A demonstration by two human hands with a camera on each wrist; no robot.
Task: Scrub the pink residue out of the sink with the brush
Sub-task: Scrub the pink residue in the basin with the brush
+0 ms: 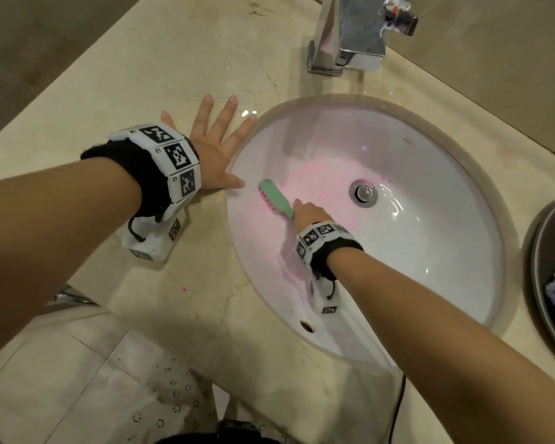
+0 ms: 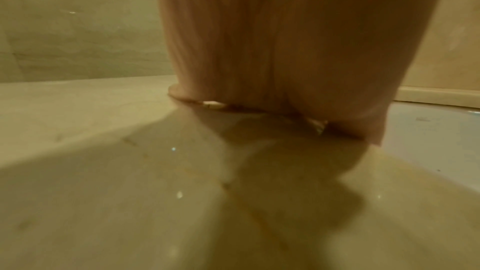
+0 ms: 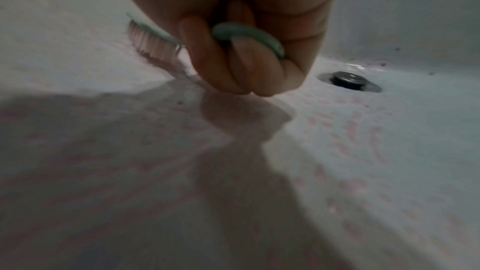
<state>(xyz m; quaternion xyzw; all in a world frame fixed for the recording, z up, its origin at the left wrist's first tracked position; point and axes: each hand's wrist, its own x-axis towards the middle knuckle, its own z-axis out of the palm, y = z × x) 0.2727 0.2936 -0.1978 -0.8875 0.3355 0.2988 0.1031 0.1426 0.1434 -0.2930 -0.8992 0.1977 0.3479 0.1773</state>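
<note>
A white oval sink [image 1: 430,149] is set into a beige marble counter. Pink residue [image 1: 314,184] speckles the basin left of the drain and smears its left wall [image 3: 358,130]. My right hand [image 1: 308,213] is down in the basin, its fingers [image 3: 207,59] curled round the handle of a green brush [image 1: 276,198]. The brush's bristles [image 3: 153,42] press on the left wall. My left hand [image 1: 215,145] lies flat with spread fingers on the counter at the sink's left rim; in the left wrist view the palm [image 2: 272,48] rests on the marble.
A chrome faucet [image 1: 356,33] stands behind the sink. The metal drain [image 1: 363,192] sits mid-basin [image 3: 349,81], and an overflow hole [image 1: 307,326] is in the near wall. A dark bowl [image 1: 539,270] holding a bluish cloth sits at the right edge. A pink speck [image 1: 184,288] lies on the counter.
</note>
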